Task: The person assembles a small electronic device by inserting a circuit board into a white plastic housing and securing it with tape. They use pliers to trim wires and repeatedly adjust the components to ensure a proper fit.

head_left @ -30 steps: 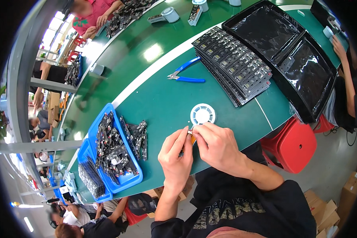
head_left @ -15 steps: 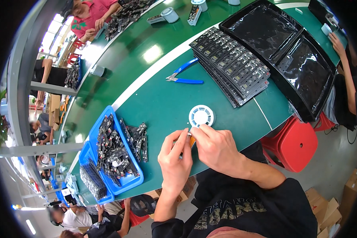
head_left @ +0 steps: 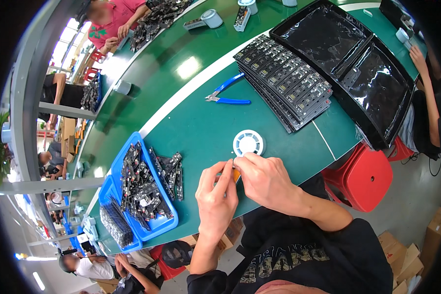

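My left hand and my right hand meet near the front edge of the green table, fingertips pinched together. Between them is a small piece, mostly hidden by the fingers; a bit of orange shows below the fingertips, and I cannot tell what it is. Just beyond my right fingers lies a white round spoked part. Farther off, blue-handled cutters rest with their handles spread. Left of my left hand, narrow black circuit boards lean against a blue bin full of similar boards.
A tall stack of black circuit board panels stands at the back right, beside a black tray lined with plastic. Round grey-white parts sit on the green conveyor. A red stool is at the right. Other people work around the line.
My hands stay together in nearly the same place, with only slight finger movement. In the background at lower left, a person has shifted.
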{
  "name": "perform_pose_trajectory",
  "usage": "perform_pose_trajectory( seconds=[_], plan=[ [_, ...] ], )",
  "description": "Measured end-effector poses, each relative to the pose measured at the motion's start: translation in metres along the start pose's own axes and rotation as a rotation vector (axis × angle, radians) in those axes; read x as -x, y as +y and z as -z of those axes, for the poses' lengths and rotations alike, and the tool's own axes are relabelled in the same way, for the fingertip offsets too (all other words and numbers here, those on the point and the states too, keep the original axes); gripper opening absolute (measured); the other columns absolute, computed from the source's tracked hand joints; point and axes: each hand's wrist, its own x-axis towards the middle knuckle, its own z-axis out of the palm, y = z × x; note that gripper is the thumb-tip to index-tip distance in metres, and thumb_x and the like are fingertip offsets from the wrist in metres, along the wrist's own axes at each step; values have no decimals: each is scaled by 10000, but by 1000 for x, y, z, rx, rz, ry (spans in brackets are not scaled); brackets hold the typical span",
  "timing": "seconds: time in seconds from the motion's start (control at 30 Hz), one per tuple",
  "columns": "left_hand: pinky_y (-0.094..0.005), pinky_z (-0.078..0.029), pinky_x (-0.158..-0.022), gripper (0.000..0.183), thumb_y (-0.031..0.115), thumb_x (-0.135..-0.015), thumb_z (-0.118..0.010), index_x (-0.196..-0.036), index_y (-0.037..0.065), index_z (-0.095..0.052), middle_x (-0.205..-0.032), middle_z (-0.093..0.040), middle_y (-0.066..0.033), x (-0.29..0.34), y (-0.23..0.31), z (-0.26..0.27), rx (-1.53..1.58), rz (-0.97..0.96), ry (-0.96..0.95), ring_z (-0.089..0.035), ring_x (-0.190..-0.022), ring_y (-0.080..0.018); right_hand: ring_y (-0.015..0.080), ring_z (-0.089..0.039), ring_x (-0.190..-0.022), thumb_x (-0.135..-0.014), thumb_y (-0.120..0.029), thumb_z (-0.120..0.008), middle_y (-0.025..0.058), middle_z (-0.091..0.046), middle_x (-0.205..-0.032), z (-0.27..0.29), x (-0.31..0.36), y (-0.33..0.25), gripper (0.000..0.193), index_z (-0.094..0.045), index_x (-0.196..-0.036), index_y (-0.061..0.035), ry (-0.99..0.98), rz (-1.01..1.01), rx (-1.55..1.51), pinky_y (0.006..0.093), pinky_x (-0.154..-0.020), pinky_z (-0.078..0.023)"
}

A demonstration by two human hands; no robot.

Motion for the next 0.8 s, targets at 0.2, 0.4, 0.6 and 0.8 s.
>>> perform_pose_trajectory(
  seconds=[0.2,0.4,0.6,0.8],
  plan=[
    [-375,-571,-729,338,-111,-839,-708,-1162,-12,-739,-1068,-706,-156,-2,-2,-1,73,-4,24,-702,-893,-301,383,-678,-663,-835,0,-635,158,-629,-807,3,-2,-3,117,-595,-945,6,5,5,17,469,-559,-529],
    [-313,-576,-696,252,-85,-893,-719,-1131,-14,-760,-1056,-719,-153,-5,5,2,93,81,-19,-736,-838,-242,387,-678,-674,-836,0,-640,160,-633,-823,7,-4,-1,124,-611,-956,12,-17,14,10,478,-570,-531],
    [-306,-578,-692,253,-86,-893,-720,-1134,-18,-761,-1056,-718,-157,-6,12,2,115,105,-6,-734,-815,-232,391,-677,-688,-839,0,-640,163,-635,-838,8,-4,0,136,-626,-973,19,-24,4,-7,486,-586,-531],
    [-306,-601,-714,305,-80,-898,-721,-1195,-10,-742,-1040,-739,-170,-2,7,-4,111,66,89,-746,-840,-221,401,-676,-692,-875,-8,-641,163,-651,-842,7,-3,1,101,-638,-973,17,33,6,-85,486,-588,-540]
  ],
)
